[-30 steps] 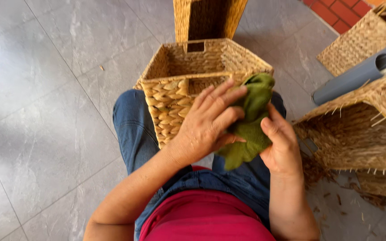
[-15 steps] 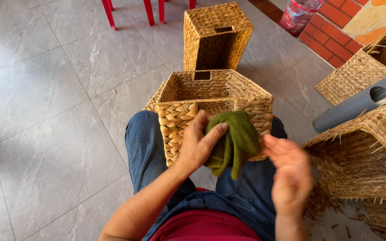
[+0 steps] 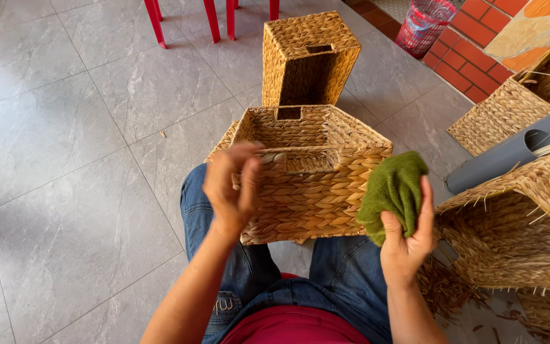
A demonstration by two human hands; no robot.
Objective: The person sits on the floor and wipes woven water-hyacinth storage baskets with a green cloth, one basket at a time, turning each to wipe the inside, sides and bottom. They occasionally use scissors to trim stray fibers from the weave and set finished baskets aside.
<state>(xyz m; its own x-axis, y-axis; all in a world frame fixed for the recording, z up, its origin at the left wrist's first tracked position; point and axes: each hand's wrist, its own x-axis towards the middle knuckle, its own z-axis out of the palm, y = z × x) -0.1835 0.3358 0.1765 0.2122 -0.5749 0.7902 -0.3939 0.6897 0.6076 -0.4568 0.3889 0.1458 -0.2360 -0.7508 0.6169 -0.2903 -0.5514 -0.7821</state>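
Nearest: red top (image 3: 294,325) and blue jeans (image 3: 249,274), knees apart over grey floor tiles (image 3: 65,191). Right hand (image 3: 405,239) closed round a bunched green cloth (image 3: 393,191), thumb and fingers pinching its lower end, cloth held up just right of the basket and apart from it. Left hand (image 3: 233,188) raised in front of the basket's near left corner, fingers loosely curled, blurred, holding nothing; touching the weave or not, cannot tell. Between the knees, 1 woven basket (image 3: 313,191), open top upward, handle slot in the far wall. To the right, an unfinished woven basket (image 3: 517,229) with loose fibre ends, straw scraps on the floor below it, and a grey tube (image 3: 504,159) lying across. Farther off, a second finished basket (image 3: 307,60) tipped on its side, opening toward the camera. At the far edge, red chair legs (image 3: 211,19) and a red mesh bin (image 3: 424,25) against a brick wall (image 3: 479,70)
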